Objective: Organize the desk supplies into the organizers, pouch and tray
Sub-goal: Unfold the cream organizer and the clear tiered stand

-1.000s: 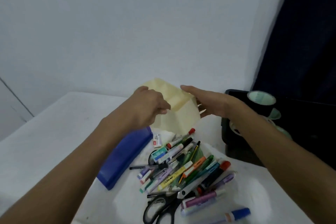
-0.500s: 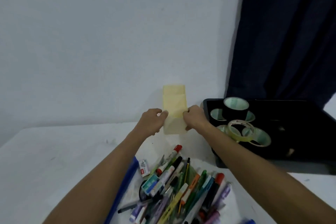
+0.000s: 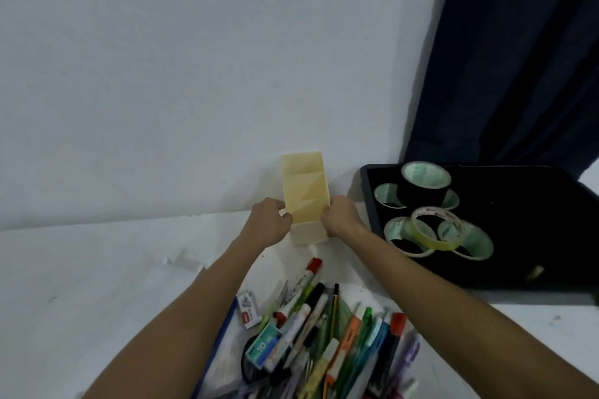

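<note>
A pale yellow desk organizer [image 3: 305,191] with stepped compartments stands upright on the white table, close to the back wall. My left hand [image 3: 269,224] grips its left side and my right hand [image 3: 341,216] grips its right side. Between my forearms, near the front, lies a pile of pens and markers [image 3: 327,334], with small staple boxes [image 3: 249,308] beside it. The blue edge of a pouch [image 3: 216,354] shows under my left arm. A black tray [image 3: 518,272] at the right holds several tape rolls [image 3: 434,230].
The white wall rises right behind the organizer. A dark curtain [image 3: 518,58] hangs behind the tray. A torn fold in the white table cover [image 3: 184,261] lies left of my left arm. Bare white table surface [image 3: 81,285] stretches to the left.
The organizer went from tilted in the air to standing upright on the table near the wall. Both hands moved forward with it, and my view swung right, showing more of the tray.
</note>
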Demonstrator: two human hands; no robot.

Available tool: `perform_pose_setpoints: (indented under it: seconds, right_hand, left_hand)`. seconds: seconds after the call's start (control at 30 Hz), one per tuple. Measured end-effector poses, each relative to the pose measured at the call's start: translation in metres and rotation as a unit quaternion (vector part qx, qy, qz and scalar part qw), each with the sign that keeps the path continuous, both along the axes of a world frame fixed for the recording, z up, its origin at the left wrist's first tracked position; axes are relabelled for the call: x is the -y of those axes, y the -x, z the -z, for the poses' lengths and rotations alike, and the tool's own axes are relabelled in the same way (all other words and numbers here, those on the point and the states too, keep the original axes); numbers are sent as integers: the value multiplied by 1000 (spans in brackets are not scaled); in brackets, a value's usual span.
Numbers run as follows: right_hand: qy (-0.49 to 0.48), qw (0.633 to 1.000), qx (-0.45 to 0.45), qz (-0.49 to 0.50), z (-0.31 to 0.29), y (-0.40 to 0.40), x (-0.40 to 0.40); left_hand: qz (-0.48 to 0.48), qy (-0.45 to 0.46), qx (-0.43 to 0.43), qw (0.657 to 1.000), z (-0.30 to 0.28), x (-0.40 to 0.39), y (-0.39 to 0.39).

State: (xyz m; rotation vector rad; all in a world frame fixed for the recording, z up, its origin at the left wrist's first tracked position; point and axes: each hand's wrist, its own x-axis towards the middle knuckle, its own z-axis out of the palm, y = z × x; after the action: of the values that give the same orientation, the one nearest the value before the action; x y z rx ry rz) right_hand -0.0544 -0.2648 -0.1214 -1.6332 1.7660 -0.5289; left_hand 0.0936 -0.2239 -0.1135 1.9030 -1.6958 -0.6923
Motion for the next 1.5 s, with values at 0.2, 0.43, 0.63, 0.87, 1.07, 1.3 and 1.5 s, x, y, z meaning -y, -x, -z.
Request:
perform_pose_setpoints:
  seconds: [0.2, 0.43, 0.63, 0.87, 1.07, 1.3, 1.5]
  right_hand:
    - [7, 999, -42, 6, 4, 1, 0]
    - [139, 978, -152, -35, -12, -8, -17]
    - [162, 943, -10, -291, -41, -53, -71]
    - [28, 885, -50, -463, -35, -103, -111]
    - [-23, 897, -26, -441, -23, -131, -113]
    - [-6, 891, -28, -452, -23, -124, -100]
    - [-8, 917, 52, -395, -34, -104, -82]
  left_hand:
    - [-16, 13, -9, 1000, 5, 1, 3]
    - [-58, 2, -25, 998, -16, -24, -13]
    - [-126, 34, 38, 991, -56, -77, -63]
    - [-208, -130, 97, 964, -66, -171, -137]
    - [-90, -270, 70, 956, -46, -217, -148]
    - [-82, -231, 115, 963, -17, -223, -144]
    - [-117, -119, 144, 975, -44, -201, -129]
